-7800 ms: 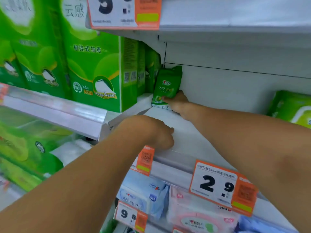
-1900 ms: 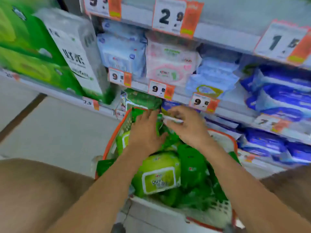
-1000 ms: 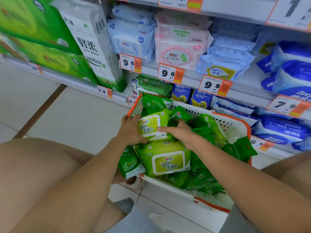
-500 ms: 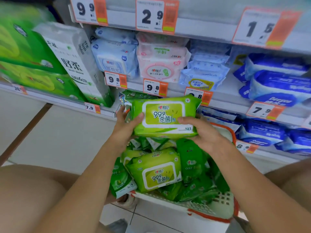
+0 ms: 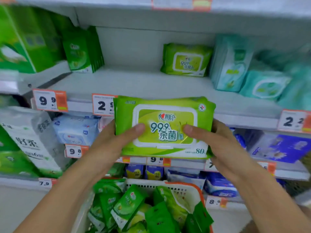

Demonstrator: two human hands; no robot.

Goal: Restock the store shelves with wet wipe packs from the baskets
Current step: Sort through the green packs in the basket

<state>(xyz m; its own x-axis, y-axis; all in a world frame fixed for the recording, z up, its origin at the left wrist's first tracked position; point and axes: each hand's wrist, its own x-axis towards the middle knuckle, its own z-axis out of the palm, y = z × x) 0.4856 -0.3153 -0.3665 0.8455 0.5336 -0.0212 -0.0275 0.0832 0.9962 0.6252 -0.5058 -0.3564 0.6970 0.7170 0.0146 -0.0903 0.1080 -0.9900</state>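
Two price tags [image 5: 103, 105] half-hidden behind held pack [image 5: 164, 126]

bare shelf [image 5: 127, 81], green packs [image 5: 186, 60] flanking

Wipe pack [image 5: 164, 126] above basket [image 5: 190, 187], before shelf [image 5: 134, 84] with matching pack [image 5: 186, 60].

Head camera faces the shelves [image 5: 134, 84] closely, angled slightly downward.
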